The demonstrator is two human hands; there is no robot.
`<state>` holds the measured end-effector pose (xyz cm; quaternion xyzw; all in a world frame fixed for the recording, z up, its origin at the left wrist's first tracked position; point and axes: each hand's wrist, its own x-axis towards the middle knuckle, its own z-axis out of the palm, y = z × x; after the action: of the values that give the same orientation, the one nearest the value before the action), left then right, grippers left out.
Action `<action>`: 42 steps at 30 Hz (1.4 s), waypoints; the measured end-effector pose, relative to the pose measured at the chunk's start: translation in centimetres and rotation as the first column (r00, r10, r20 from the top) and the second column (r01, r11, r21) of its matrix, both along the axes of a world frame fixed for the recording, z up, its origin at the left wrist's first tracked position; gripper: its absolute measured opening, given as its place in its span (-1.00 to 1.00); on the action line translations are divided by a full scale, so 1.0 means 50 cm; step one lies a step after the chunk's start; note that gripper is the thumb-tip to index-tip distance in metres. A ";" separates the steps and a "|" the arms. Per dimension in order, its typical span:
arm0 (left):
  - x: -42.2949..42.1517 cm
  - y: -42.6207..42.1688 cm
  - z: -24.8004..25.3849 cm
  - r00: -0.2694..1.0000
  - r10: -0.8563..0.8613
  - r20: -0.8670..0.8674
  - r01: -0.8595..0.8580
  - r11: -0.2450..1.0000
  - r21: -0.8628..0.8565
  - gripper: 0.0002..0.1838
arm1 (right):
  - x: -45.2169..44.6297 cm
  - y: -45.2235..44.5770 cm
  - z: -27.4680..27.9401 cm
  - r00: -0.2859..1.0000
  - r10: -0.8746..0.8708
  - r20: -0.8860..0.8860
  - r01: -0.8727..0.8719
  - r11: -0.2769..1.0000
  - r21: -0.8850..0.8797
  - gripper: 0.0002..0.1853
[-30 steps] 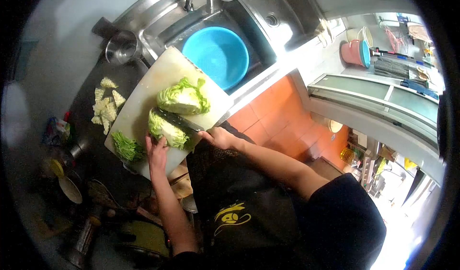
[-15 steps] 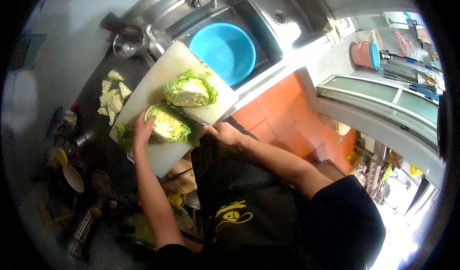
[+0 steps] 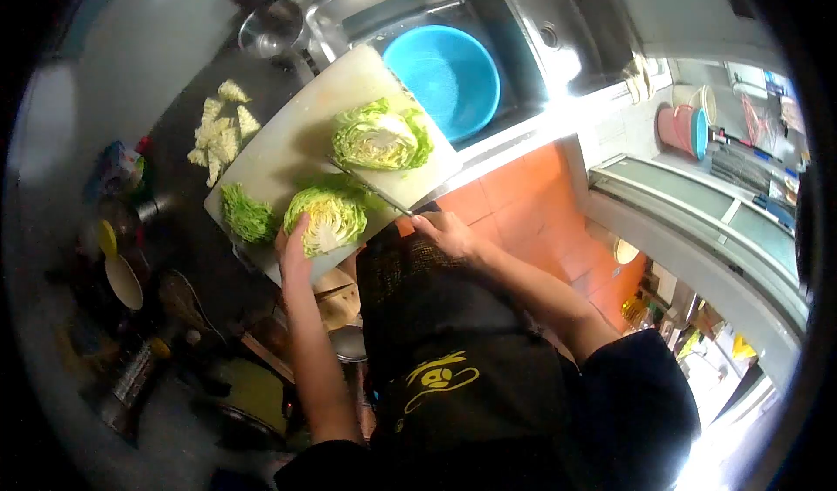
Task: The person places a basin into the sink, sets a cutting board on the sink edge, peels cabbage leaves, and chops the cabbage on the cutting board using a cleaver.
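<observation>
My left hand point(image 3: 295, 245) grips a cut piece of cabbage point(image 3: 327, 221), its thumb and fingers against the left side. Its pale, layered cut face is turned up toward me. My right hand point(image 3: 446, 233) is closed round the handle of a kitchen knife point(image 3: 377, 191), whose blade slants between this piece and another cut cabbage half point(image 3: 382, 139). That half rests untouched farther up the white cutting board point(image 3: 301, 112). Beside my left hand lies a heap of finely shredded cabbage point(image 3: 247, 214).
Beyond the board, a blue basin point(image 3: 442, 81) sits in the steel sink point(image 3: 366, 24). Pale cabbage chunks point(image 3: 218, 133) lie on the dark counter point(image 3: 187, 112) to the left. A metal pot point(image 3: 270, 30) stands near the sink corner. Orange floor tiles point(image 3: 523, 194) show at right.
The camera view has shifted, so the scene sits farther right. The held cabbage piece has turned, showing more of its cut face. More of the shredded heap is visible beside my left hand.
</observation>
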<state>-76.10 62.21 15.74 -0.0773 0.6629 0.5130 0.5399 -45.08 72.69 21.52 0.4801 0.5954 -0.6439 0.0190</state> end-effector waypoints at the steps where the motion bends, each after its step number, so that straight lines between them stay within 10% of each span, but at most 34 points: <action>1: 0.004 -0.001 -0.005 0.998 0.054 -0.025 -0.053 0.998 0.029 -0.50 | 0.003 0.000 0.013 0.999 -0.002 -0.047 0.001 1.000 -0.017 -0.35; 10: 0.046 0.036 -0.032 0.939 0.305 -0.157 -0.281 0.947 0.155 -0.44 | 0.009 -0.021 0.123 0.968 -0.208 -0.144 0.058 0.738 -0.672 -0.26; 42: 0.067 0.027 -0.065 0.913 0.380 0.150 -0.386 0.922 0.016 -0.45 | -0.080 -0.059 0.001 0.999 0.035 -0.040 -0.050 0.878 -0.476 -0.29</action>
<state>-72.77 63.56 12.48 -0.2301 0.5823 0.6169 0.4768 -49.10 69.72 21.57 0.4375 0.4294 -0.7772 0.1417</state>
